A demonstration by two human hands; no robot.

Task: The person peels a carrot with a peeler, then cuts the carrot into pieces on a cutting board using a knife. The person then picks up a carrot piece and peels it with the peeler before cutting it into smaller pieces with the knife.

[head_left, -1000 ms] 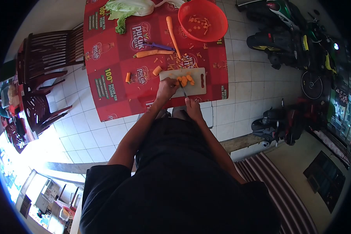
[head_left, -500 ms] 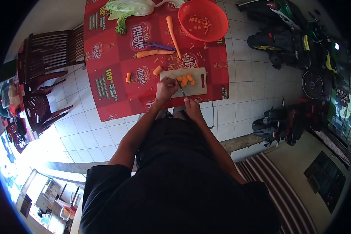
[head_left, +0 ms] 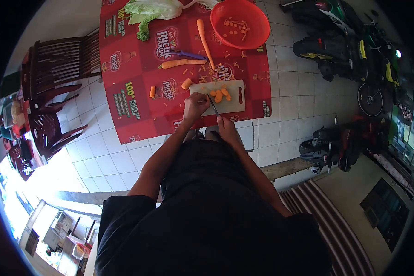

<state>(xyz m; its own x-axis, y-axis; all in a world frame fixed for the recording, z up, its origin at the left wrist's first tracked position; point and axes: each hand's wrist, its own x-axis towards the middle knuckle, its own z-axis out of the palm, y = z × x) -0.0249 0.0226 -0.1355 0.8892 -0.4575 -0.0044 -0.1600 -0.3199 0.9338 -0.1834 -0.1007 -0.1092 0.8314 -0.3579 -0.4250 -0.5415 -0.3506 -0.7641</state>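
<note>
My right hand is closed round the handle of a knife, its blade pointing up and left over the cutting board. Beside the blade, my left hand is closed at the board's left edge, fingertips pinching a carrot piece that is mostly hidden. Cut carrot slices lie loose on the board, right of the blade tip. Just off the board's upper left corner is a carrot chunk, and a smaller carrot end sits farther left.
Two long carrots, one upright in view and one lying across, rest near a purple-handled peeler. A red bowl holds carrot pieces. Chinese cabbage lies at the far edge of the red-covered table. Peel scraps are scattered about.
The knife blade has shifted slightly beside my left fingertips. Both hands keep nearly the same place, and the whole view has drifted a little to the right.
</note>
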